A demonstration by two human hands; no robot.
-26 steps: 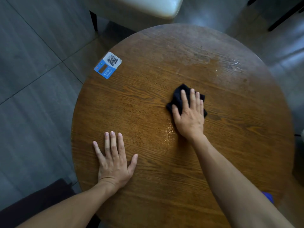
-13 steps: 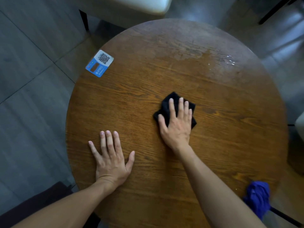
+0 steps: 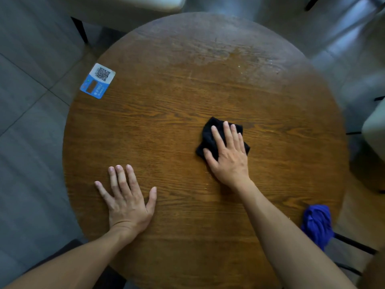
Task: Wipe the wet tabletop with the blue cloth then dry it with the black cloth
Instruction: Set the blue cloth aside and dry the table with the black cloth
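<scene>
A round wooden tabletop (image 3: 187, 97) fills the view, with a dull wet patch and a few droplets toward its far side. My right hand (image 3: 229, 157) presses flat on a crumpled black cloth (image 3: 210, 134) near the table's middle, fingers spread over it. My left hand (image 3: 127, 197) lies flat and open on the wood at the near left, holding nothing. A bunched blue cloth (image 3: 316, 224) hangs over the table's near right edge, apart from both hands.
A blue and white QR-code sticker (image 3: 97, 80) sits at the table's left edge. Pale chairs stand beyond the far edge (image 3: 133, 5) and at the right (image 3: 375, 130). Grey floor tiles surround the table.
My right hand slid the black cloth toward me and leftward, then back to the right. The left hand stayed planted. The view shifted, bringing the blue cloth into sight.
</scene>
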